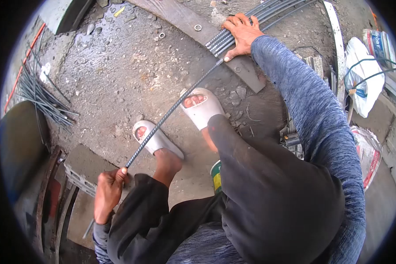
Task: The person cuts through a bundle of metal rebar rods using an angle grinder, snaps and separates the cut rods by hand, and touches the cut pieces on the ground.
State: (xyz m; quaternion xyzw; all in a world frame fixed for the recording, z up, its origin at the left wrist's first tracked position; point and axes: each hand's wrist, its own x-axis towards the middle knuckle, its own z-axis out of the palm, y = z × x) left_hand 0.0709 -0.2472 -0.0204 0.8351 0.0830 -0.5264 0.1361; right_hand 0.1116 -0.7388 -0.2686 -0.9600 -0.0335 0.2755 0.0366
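My left hand [108, 192] is closed around one long ribbed steel rebar rod [171, 108], with its lower end passing behind the hand. The rod slants up to the right, across my feet in pale slides. At its far end, my right hand [243, 35] spans a bundle of rebar rods [221, 42], fingers hooked over the far side. The thumb of that hand touches the single rod's tip. Under the bundle's ends lies a flat brown metal bar [178, 20] with a ring-shaped nut [198, 27] on it.
Loose thin rods [46, 94] lie in a heap at left. Beside my left hand is a concrete hollow block [86, 165]. A white sack [364, 77], a bucket [378, 44] and another sack [368, 152] stand at right. A green can [216, 176] is between my legs.
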